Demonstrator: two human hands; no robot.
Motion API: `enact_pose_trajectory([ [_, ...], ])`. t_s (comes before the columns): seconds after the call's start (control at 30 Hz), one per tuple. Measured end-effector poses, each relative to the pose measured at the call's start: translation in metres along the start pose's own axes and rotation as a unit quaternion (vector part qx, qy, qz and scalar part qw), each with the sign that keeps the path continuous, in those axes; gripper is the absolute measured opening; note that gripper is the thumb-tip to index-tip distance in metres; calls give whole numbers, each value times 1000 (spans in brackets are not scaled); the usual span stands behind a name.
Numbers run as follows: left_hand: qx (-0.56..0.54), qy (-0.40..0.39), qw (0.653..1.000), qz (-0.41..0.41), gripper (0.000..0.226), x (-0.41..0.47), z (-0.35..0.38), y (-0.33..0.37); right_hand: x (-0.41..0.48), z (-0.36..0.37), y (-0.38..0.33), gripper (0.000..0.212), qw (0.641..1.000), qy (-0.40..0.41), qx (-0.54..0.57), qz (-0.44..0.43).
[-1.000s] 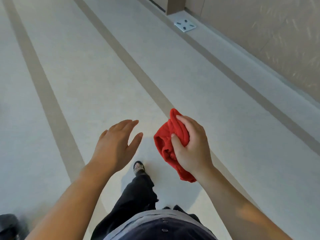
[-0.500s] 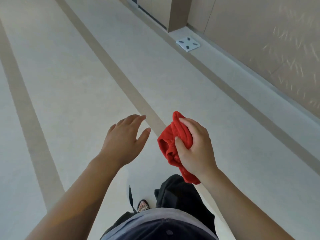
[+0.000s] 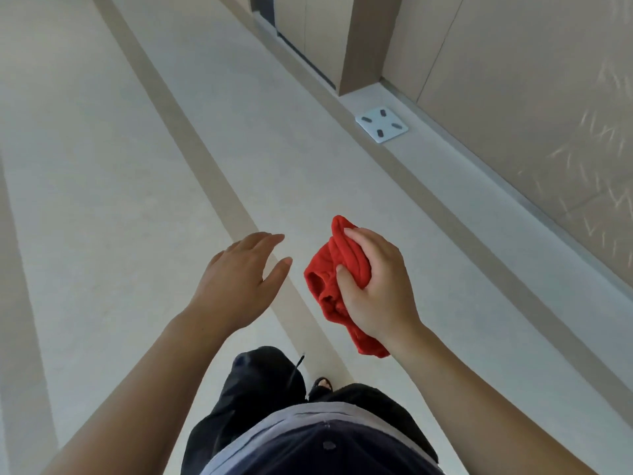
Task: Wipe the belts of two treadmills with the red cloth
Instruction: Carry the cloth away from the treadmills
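A bunched red cloth (image 3: 329,286) hangs in the air in front of my waist, and my right hand (image 3: 375,289) is closed around it, with one end dangling below the wrist. To its left my left hand (image 3: 239,282) is held out palm down, fingers spread, holding nothing and a short gap away from the cloth. No treadmill or belt is in view. Below the hands I see my dark trousers and one foot on the floor.
Pale floor (image 3: 102,200) with beige stripes (image 3: 212,173) runs ahead. A white square scale (image 3: 381,124) lies on the floor by the right wall. Beige wall panels (image 3: 513,97) and a projecting pillar (image 3: 363,42) line the right side.
The view has moved forward along the floor; the white scale and the pillar are nearer. My legs have swapped stride. Both hands keep their pose, the right still gripping the cloth.
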State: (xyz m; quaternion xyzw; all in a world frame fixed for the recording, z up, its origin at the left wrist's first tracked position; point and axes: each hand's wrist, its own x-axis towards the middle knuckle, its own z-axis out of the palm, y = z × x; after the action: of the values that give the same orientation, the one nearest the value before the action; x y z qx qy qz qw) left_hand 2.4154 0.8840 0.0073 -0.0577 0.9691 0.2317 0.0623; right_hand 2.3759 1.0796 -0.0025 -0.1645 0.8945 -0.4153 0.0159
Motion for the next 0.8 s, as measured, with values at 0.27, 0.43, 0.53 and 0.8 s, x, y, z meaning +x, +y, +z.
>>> enact_pose_trajectory([
  [0.27,-11,12,998,-58,50,199,-46,-64,229,39,12,51,999,-20,3,-30],
  [0.43,39,-2,999,31,53,363,-102,-77,373,45,17,49,1000,21,7,9],
  [0.53,61,-7,995,73,52,453,-130,-77,448,42,21,50,998,50,14,33],
  [0.8,69,-49,989,124,51,666,-158,-93,644,56,55,48,993,90,10,72],
])
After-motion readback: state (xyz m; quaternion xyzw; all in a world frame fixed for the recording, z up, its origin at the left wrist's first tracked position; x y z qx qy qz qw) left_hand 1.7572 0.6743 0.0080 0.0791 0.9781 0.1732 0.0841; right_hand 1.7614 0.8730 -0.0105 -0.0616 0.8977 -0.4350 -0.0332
